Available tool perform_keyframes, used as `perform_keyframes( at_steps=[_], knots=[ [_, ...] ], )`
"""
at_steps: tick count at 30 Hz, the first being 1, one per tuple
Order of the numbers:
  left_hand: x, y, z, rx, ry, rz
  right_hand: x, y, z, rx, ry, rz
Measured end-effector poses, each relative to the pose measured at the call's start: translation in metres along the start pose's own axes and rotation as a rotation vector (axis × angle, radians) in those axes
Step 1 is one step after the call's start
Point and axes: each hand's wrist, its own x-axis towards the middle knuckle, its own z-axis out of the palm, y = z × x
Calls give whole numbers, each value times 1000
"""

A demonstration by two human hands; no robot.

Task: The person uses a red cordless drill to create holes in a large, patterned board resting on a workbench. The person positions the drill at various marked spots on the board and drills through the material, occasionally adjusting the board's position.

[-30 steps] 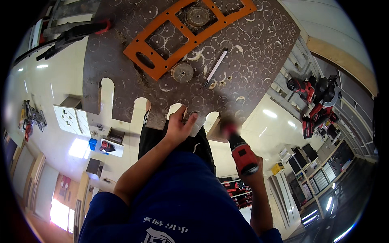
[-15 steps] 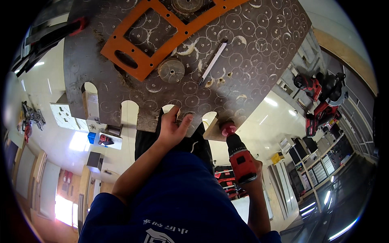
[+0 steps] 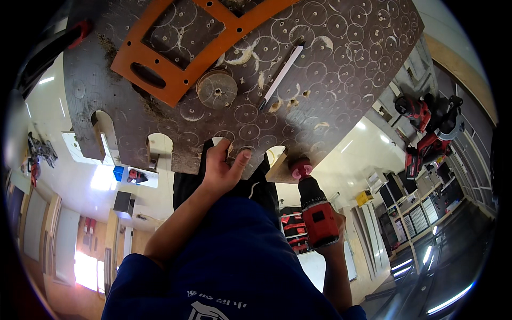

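Note:
A dark brown board [image 3: 346, 96], scored with many rings and cut with rounded notches along its near edge, spreads before me. My left hand [image 3: 222, 166] grips that edge at a notch, its thumb over the top and its other fingers partly hidden. Wrapped round a red and black cordless drill [image 3: 321, 221], my right hand [image 3: 340, 234] is mostly behind the tool's body. A pink-red hole saw [image 3: 301, 168] in the drill's chuck meets the board's near edge, right of a notch. Whether it is spinning I cannot tell.
On the board lie an orange frame-like template [image 3: 165, 92], a round wooden disc [image 3: 217, 90] and a white and black pencil-like stick [image 3: 284, 74]. Red power tools [image 3: 426, 128] stand off to the right. Shelving [image 3: 421, 218] is at the far right.
The view has shifted slightly, so the template and disc sit further left and the board looks nearer. Both hands keep their places, with the hole saw still at the board's edge.

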Motion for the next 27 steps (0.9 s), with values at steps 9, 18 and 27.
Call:
perform_keyframes(
  at_steps=[9, 18, 27],
  knots=[
    [0, -4, 0, 15, 28, 43, 5, -1, 2, 20, 10, -30],
    [0, -10, -3, 108, 24, 55, -12, 7, 18, -115, 46, -112],
    [-1, 9, 1, 39, 0, -19, -18, 3, 7, -12, 24, -68]
  ],
)
